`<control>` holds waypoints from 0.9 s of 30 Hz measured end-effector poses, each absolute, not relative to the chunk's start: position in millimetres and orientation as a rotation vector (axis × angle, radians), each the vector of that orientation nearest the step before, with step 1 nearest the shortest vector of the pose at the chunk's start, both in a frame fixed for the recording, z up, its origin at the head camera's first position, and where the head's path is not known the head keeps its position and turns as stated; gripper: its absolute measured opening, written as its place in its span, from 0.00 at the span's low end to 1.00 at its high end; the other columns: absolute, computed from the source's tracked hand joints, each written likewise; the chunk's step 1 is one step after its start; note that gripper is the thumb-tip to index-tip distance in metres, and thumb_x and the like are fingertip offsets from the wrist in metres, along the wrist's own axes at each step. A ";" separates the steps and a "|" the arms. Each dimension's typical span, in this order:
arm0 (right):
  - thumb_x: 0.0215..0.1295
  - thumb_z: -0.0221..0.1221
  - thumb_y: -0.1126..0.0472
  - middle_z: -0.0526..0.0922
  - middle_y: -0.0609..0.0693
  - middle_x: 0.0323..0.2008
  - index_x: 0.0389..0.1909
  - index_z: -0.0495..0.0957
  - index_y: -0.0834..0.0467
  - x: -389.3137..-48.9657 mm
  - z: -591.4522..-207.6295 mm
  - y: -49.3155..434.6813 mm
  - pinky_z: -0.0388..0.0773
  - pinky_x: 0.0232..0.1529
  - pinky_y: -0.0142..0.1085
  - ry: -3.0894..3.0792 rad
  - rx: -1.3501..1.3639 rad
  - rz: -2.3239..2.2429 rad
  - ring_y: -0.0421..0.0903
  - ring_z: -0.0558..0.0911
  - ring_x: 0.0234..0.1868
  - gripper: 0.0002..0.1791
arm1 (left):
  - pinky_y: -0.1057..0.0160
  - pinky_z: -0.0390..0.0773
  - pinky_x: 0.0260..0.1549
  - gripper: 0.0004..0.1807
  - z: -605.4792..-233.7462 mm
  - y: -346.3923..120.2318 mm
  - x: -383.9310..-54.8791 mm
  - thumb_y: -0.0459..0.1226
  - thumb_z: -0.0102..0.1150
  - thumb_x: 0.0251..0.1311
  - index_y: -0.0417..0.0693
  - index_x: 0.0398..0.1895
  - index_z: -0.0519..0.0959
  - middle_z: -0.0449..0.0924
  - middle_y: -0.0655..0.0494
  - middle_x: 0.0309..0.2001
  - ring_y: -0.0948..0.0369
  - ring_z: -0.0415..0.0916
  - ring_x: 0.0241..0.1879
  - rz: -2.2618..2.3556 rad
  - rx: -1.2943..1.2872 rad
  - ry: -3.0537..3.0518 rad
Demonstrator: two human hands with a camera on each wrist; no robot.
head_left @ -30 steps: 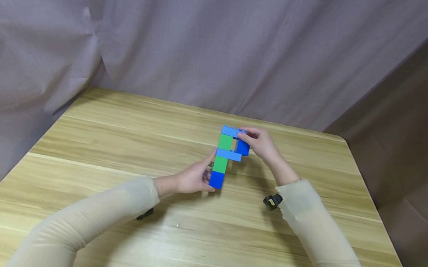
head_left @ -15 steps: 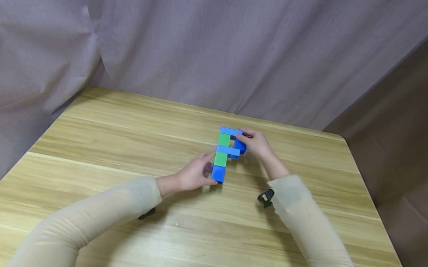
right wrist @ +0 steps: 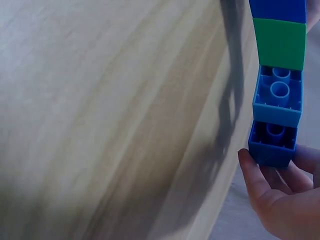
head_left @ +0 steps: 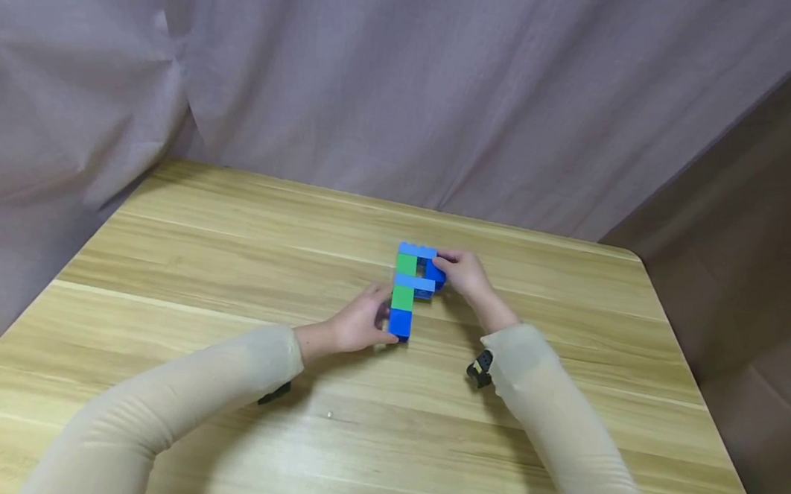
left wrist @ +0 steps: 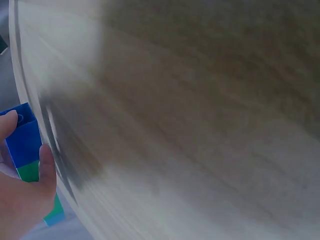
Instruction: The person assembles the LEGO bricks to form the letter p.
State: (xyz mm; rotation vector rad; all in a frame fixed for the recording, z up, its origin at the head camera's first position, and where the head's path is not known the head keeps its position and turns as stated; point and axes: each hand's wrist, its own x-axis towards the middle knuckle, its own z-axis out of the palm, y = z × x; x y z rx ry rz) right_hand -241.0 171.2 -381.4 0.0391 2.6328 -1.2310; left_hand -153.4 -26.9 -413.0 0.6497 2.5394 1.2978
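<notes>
Both hands hold a P-shaped build of toy building bricks (head_left: 402, 298) over the table. Its stem stacks a dark blue brick (left wrist: 24, 145) at the bottom, then green and long light blue bricks by turns. At the top right, a dark blue brick (right wrist: 271, 154) hangs under the upper light blue one, its hollow underside showing in the right wrist view. My left hand (head_left: 358, 323) grips the lower stem from the left, thumb near the bottom brick. With thumb and fingers, my right hand (head_left: 464, 273) pinches the upper right corner at that dark blue brick.
The wooden table (head_left: 233, 268) stretches around both arms, with a small pale speck (head_left: 329, 415) near its front. Grey curtain (head_left: 377, 89) hangs behind the back edge and down the right side. A dark wrist camera (head_left: 479, 369) juts from the right sleeve.
The build has shifted slightly left and its tilt has lessened, with more of the undersides showing. My right hand has moved left and a little down with it; the left grip has stayed nearly in place.
</notes>
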 end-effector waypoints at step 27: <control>0.70 0.49 0.60 0.70 0.62 0.62 0.61 0.69 0.65 -237.5 -397.7 169.6 0.63 0.68 0.47 2.637 0.068 -1.148 0.56 0.65 0.67 0.22 | 0.69 0.75 0.33 0.50 -417.5 -26.0 -151.4 0.34 0.71 0.46 0.33 0.70 0.52 0.69 0.43 0.45 0.59 0.69 0.36 1.171 0.623 2.554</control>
